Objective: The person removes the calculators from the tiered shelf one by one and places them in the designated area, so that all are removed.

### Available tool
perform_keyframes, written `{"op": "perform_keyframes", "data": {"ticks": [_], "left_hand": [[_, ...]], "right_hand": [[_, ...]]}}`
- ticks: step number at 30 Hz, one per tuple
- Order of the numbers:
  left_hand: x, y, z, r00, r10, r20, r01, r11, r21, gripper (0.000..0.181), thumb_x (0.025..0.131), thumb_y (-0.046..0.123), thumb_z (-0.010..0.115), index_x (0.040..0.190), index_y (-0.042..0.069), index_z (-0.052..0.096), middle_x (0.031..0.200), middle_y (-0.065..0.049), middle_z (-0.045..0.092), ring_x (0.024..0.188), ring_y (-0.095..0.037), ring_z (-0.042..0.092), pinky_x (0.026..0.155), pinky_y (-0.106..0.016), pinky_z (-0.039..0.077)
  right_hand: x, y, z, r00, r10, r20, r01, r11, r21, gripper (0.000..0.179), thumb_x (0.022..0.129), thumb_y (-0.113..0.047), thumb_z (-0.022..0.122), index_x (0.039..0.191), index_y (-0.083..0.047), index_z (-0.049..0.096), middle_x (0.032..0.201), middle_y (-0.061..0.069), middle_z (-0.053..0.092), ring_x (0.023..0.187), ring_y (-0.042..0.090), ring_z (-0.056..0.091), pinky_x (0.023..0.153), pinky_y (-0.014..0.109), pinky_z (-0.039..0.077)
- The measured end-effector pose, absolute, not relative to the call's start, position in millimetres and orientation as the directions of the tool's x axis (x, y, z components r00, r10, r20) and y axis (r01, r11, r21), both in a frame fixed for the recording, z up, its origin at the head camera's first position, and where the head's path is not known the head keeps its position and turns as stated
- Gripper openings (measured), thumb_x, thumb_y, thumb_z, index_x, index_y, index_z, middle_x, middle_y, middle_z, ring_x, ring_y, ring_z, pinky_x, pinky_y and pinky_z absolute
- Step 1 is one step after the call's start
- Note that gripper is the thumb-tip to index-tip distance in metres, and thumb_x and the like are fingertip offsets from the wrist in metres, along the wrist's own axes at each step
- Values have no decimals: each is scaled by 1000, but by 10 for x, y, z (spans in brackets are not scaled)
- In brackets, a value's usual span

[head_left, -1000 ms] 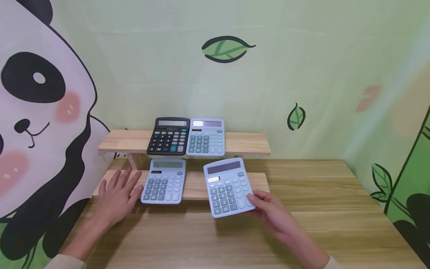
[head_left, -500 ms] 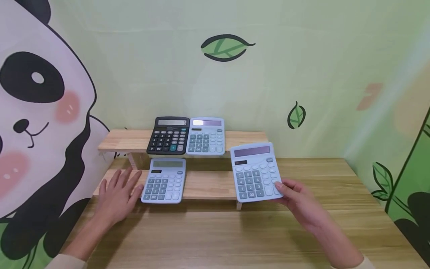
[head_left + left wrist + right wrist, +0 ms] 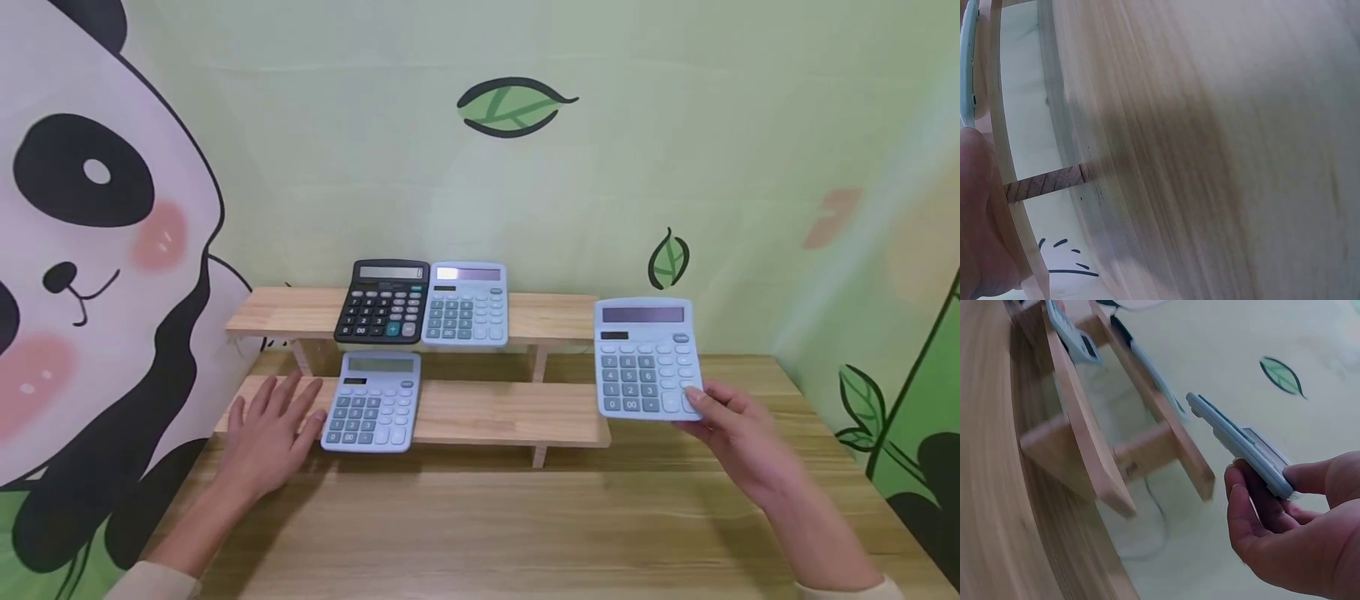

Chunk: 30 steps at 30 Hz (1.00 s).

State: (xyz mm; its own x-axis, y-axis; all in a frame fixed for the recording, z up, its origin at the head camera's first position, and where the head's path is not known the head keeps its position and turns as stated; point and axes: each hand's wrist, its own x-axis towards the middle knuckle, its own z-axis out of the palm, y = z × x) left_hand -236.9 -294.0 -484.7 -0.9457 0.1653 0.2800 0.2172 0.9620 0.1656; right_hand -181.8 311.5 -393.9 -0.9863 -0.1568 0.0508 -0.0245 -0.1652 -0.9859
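Observation:
My right hand pinches a light blue calculator by its lower right corner, thumb on the front and fingers behind. In the right wrist view that calculator is seen edge-on, off to the side of the shelf ends. On the left, my left hand rests with spread fingers on the lower shelf board. Beside its thumb another light blue calculator leans on that board. A black calculator and a third light blue one stand side by side on the upper shelf board.
The two-tier wooden shelf stands on a wood-grain table near the back wall cloth, printed with a panda and leaves. A support leg shows under the board in the left wrist view.
My right hand has carried its calculator right and upward, from in front of the lower board to past the shelf's right end, and the calculator is now more upright. My left hand stays put.

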Motion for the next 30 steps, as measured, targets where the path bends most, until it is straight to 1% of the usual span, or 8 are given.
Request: {"op": "perform_keyframes", "data": {"ticks": [5, 13, 15, 18, 21, 25, 28, 30], "left_hand": [[-2357, -2934, -4838, -947, 151, 282, 204, 965, 168, 65, 111, 55, 38, 162, 15, 44, 170, -24, 29, 153, -55, 19, 114, -83, 8], [-2355, -2966, -4855, -953, 148, 263, 193, 969, 153, 67, 110, 56, 37, 163, 16, 43, 170, -24, 27, 153, -56, 18, 114, -83, 7], [-2350, -2964, -4856, -954, 148, 259, 192, 970, 153, 67, 110, 56, 37, 163, 16, 43, 170, -24, 27, 153, -56, 18, 114, -83, 7], [-2345, -2953, -4849, -955, 149, 257, 194, 969, 156, 67, 111, 56, 36, 163, 15, 43, 170, -24, 27, 154, -56, 18, 115, -83, 7], [-2350, -2940, -4841, -954, 153, 258, 198, 967, 160, 66, 111, 56, 36, 163, 16, 43, 170, -23, 27, 154, -55, 17, 115, -83, 7], [-2357, -2929, -4832, -954, 151, 258, 198, 967, 163, 67, 111, 56, 36, 163, 15, 42, 171, -23, 27, 154, -55, 16, 115, -83, 6], [-2364, -2930, -4832, -956, 150, 253, 194, 968, 160, 67, 111, 57, 35, 163, 16, 42, 171, -23, 26, 155, -55, 16, 116, -82, 6], [-2366, -2933, -4830, -956, 149, 253, 192, 969, 156, 67, 111, 57, 34, 164, 16, 42, 171, -23, 26, 155, -55, 17, 116, -82, 6]], "right_hand": [[-1904, 3330, -3995, -986, -158, 57, -31, -159, -987, 22, 111, -10, 55, 121, -14, 74, 118, -2, 77, 104, 13, 74, 93, 25, 58], [-2069, 3639, -4277, -965, -254, 64, -18, -177, -984, 24, 112, -6, 49, 129, -10, 66, 125, 2, 75, 112, 15, 72, 97, 27, 56], [-2112, 3707, -4362, -963, -267, 47, -7, -146, -989, 24, 113, -7, 49, 131, -10, 64, 126, 1, 74, 113, 14, 71, 98, 27, 56], [-2177, 3796, -4491, -967, -256, 2, 14, -61, -998, 24, 113, -12, 50, 134, -4, 60, 124, -1, 73, 112, 13, 71, 98, 27, 57], [-2248, 3869, -4624, -972, -229, -46, 40, 29, -999, 35, 113, -16, 52, 139, 8, 53, 121, -3, 73, 109, 11, 70, 97, 29, 57], [-2340, 3921, -4774, -972, -215, -99, 72, 129, -989, 52, 114, -19, 51, 147, 20, 39, 121, -5, 71, 110, 9, 69, 98, 30, 57], [-2401, 3918, -4851, -970, -207, -127, 91, 172, -981, 56, 114, -17, 49, 149, 24, 32, 121, -2, 70, 109, 7, 69, 98, 30, 58], [-2433, 3896, -4879, -970, -201, -133, 94, 190, -977, 56, 114, -16, 49, 148, 25, 31, 120, 0, 68, 108, 6, 69, 97, 30, 58]]}}
